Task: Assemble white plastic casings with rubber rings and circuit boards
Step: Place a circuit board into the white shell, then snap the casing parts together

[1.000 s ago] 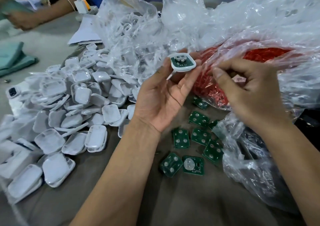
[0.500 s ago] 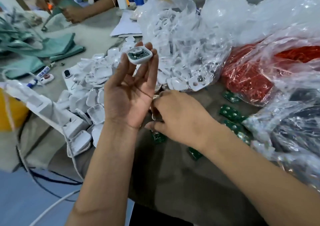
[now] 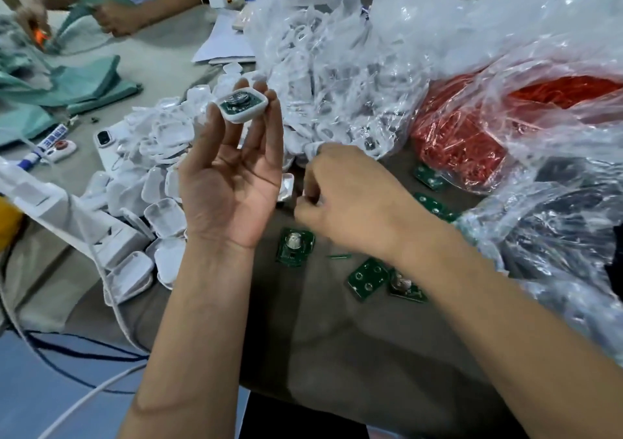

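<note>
My left hand (image 3: 232, 182) is raised palm up, its fingertips gripping a white casing half (image 3: 242, 105) with a green circuit board and coin cell seated inside. My right hand (image 3: 350, 202) is lower, knuckles up, fingers curled at the edge of the pile of white casings (image 3: 158, 176); what its fingers pinch is hidden. Loose green circuit boards (image 3: 295, 246) lie on the brown cloth below both hands. Red rubber rings (image 3: 465, 128) fill a clear bag at the right.
A big clear bag of white parts (image 3: 330, 68) sits behind my hands. More crumpled plastic bags (image 3: 556, 243) crowd the right side. Another person's hands (image 3: 114, 17) work at the far left over green cloth (image 3: 84, 85). White cables (image 3: 101, 270) hang off the table's left edge.
My right hand left the red ring bag and came down to the casings beside my left wrist. The view swung left. My left hand keeps the same casing raised.
</note>
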Demonstrator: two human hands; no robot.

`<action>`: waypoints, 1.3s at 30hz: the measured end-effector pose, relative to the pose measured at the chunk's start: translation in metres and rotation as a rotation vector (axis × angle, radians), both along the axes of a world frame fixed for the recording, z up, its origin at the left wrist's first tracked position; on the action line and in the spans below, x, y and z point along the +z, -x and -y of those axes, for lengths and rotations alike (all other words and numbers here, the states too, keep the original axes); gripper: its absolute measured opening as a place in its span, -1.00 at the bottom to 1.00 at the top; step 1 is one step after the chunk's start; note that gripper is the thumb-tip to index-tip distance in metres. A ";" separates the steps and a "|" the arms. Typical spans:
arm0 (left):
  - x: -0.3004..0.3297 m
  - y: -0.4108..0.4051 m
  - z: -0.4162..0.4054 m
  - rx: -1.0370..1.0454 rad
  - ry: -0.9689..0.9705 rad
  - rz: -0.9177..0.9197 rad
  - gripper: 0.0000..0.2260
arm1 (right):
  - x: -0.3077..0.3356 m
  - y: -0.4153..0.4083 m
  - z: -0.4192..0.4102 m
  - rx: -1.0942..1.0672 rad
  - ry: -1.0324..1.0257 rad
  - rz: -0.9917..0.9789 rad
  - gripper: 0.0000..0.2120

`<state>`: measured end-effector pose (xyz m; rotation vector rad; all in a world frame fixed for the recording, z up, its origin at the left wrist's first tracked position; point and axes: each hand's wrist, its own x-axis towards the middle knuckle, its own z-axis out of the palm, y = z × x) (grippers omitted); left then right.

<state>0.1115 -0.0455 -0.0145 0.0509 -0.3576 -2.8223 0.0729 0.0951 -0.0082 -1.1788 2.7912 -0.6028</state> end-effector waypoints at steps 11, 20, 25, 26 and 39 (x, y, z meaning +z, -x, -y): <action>0.004 0.057 -0.089 -0.408 0.079 -0.013 -0.75 | -0.005 0.066 -0.141 -0.327 0.986 0.371 -0.80; -0.031 0.082 -0.105 -0.464 0.217 0.146 -0.69 | -0.019 0.071 -0.157 -0.350 1.206 0.492 -0.87; -0.035 0.088 -0.105 -0.467 0.247 0.159 -0.65 | -0.017 0.068 -0.158 -0.282 1.141 0.496 -0.69; -0.036 0.090 -0.106 -0.471 0.252 0.162 -0.67 | -0.016 0.068 -0.158 -0.268 1.134 0.489 -0.65; -0.040 0.098 -0.106 -0.516 0.292 0.129 -0.76 | -0.011 0.061 -0.155 -0.270 0.969 0.169 -0.49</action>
